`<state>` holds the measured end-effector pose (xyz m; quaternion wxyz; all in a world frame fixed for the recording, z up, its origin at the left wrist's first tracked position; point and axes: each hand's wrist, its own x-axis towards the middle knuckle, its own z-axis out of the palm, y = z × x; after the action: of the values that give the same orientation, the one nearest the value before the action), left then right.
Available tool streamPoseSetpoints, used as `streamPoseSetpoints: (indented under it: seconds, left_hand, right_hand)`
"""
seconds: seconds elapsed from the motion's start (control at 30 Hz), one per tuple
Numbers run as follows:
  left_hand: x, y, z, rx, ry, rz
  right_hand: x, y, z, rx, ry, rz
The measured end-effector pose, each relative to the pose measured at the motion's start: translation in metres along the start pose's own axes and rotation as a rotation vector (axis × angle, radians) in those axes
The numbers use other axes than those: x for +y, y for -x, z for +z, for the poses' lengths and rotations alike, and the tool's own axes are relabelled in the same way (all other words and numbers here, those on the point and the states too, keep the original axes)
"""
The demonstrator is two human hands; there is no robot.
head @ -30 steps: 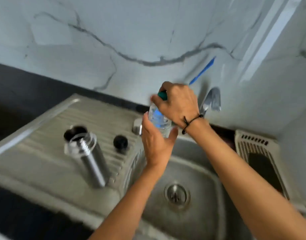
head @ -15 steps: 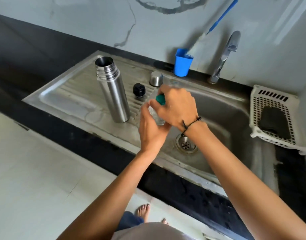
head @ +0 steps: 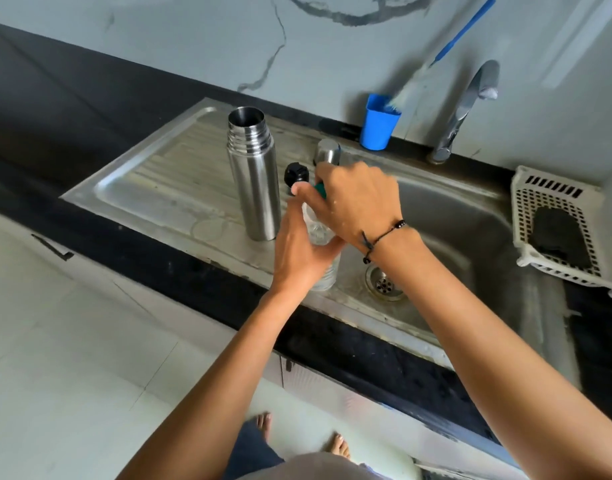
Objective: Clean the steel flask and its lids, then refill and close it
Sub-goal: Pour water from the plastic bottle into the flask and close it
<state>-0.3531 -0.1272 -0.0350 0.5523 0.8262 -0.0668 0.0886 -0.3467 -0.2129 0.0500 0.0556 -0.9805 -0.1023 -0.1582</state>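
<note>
The steel flask (head: pixel 253 178) stands upright and uncapped on the sink's drainboard (head: pixel 166 178). Its black inner stopper (head: pixel 296 173) lies just right of it, and the steel cup lid (head: pixel 327 152) stands behind that. Over the basin's left edge I hold a clear plastic water bottle (head: pixel 321 258). My left hand (head: pixel 299 251) grips its body. My right hand (head: pixel 356 202) is curled round its green cap (head: pixel 320 189) at the top.
A blue cup (head: pixel 379 123) holding a blue-handled brush (head: pixel 446 46) stands at the back beside the tap (head: pixel 467 109). The basin drain (head: pixel 383 282) is below my wrists. A white plastic basket (head: pixel 557 223) with a dark scrubber sits at the right.
My head tipped down and pulled back, so the counter front and floor came into sight. Both hands stayed on the bottle and its cap, shifting slightly lower and nearer the flask.
</note>
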Motion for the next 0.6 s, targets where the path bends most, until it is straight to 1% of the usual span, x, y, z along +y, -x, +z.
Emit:
streamPoseSetpoints:
  seconds: [0.07,0.13,0.2,0.27,0.33,0.37,0.43,0.47,0.53,0.6]
  left_hand:
    - [-0.002,-0.006,-0.007,-0.065,-0.006,0.017]
    - [-0.004,-0.01,-0.01,-0.134,0.0,0.027]
    - [-0.01,-0.016,-0.013,-0.193,0.003,0.051]
    - [-0.013,-0.021,-0.016,-0.242,0.012,0.086]
    - [-0.016,-0.025,-0.019,-0.297,0.041,0.103]
    - [-0.017,-0.027,-0.02,-0.315,0.055,0.111]
    - [-0.021,-0.028,-0.022,-0.327,0.067,0.131]
    - [-0.022,-0.028,-0.022,-0.334,0.071,0.146]
    - [-0.024,-0.03,-0.022,-0.349,0.069,0.167]
    - [-0.023,-0.03,-0.021,-0.36,0.067,0.171]
  right_hand:
    - [-0.006,-0.004,-0.002,-0.002,0.065,0.016]
    - [-0.005,-0.004,0.002,0.023,0.116,-0.005]
    - [-0.003,-0.004,0.008,0.044,0.065,-0.102]
    - [0.004,-0.004,0.007,0.007,0.047,-0.213]
    - [0.01,-0.003,0.003,-0.073,0.084,-0.252]
    - [0.01,-0.004,-0.002,-0.114,0.093,-0.242]
    - [0.011,-0.004,-0.012,-0.2,0.09,-0.163]
    - [0.012,-0.005,-0.016,-0.212,0.097,-0.108]
    - [0.007,-0.008,-0.019,-0.24,0.192,-0.028]
    - [0.003,-0.01,-0.017,-0.2,0.249,-0.019]
